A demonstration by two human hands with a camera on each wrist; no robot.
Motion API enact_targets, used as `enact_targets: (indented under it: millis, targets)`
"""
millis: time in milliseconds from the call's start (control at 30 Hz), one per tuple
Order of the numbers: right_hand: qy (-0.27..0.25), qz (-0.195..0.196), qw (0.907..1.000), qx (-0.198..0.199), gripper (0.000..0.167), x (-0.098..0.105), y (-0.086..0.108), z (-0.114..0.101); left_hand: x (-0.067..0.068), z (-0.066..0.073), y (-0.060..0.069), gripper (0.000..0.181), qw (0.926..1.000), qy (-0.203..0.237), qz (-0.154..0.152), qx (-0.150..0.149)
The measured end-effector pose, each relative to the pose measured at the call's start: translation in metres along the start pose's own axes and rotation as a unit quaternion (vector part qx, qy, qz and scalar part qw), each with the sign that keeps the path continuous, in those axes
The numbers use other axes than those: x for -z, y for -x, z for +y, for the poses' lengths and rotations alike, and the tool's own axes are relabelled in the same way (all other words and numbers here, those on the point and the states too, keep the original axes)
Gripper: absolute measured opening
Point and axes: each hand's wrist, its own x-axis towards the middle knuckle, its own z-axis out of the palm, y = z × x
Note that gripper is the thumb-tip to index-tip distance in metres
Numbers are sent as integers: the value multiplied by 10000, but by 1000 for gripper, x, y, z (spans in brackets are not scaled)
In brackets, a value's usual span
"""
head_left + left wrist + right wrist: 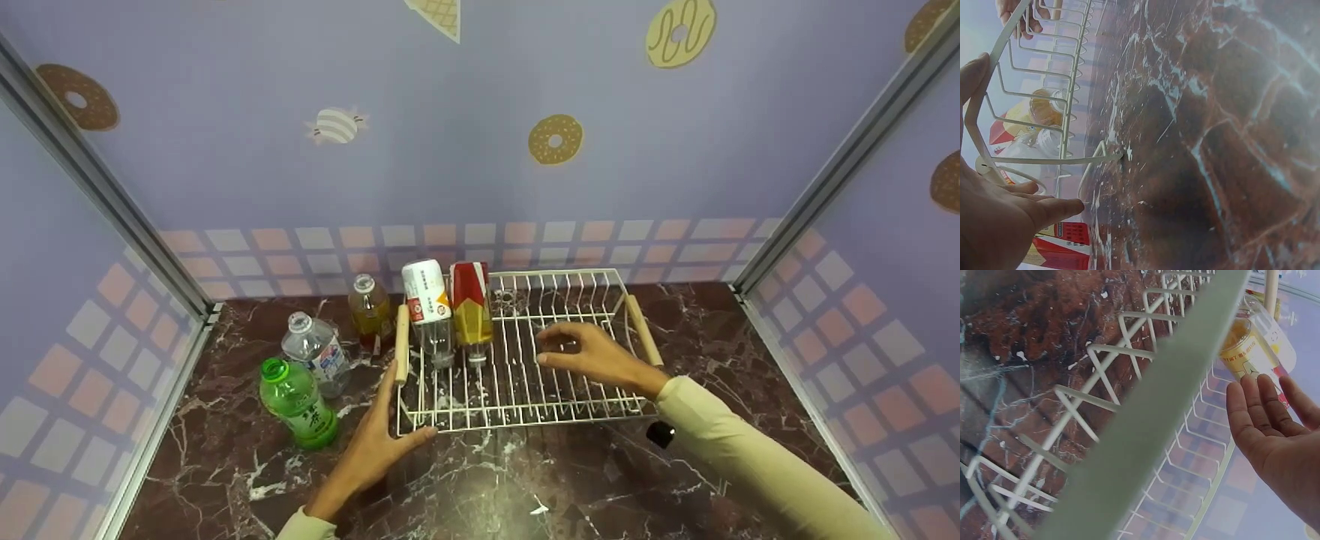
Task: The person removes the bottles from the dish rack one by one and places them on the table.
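A white wire rack (517,426) with wooden handles holds two upside-down, leaning bottles: a clear one with a white and red label (427,292) and a yellow one with a red label (472,307). At the rack's front left corner, my left hand (375,442) has its thumb and fingers spread beside the frame; whether it touches the wire is unclear. My right hand (592,356) hovers over the rack's right half, fingers loosely bent around nothing. The right wrist view shows this hand (1280,433) empty near the yellow bottle (1249,351).
Left of the rack stand an amber bottle (370,311), a clear bottle (319,352) and a green bottle (300,405), all upright without caps. A small black object (661,433) lies by the rack's front right corner. Patterned walls enclose the dark marbled surface (487,487).
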Motion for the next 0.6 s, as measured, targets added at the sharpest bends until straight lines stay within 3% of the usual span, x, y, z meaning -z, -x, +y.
enact_targets:
  millis: [367, 600]
  targets:
    - [144, -143, 9998, 39, 53, 0, -25, 3, -7, -3, 0, 124, 9950, 992, 74, 77]
    - [222, -278, 9994, -39, 56, -1, -34, 1, -10, -8, 0, 120, 9905, 1363, 145, -89]
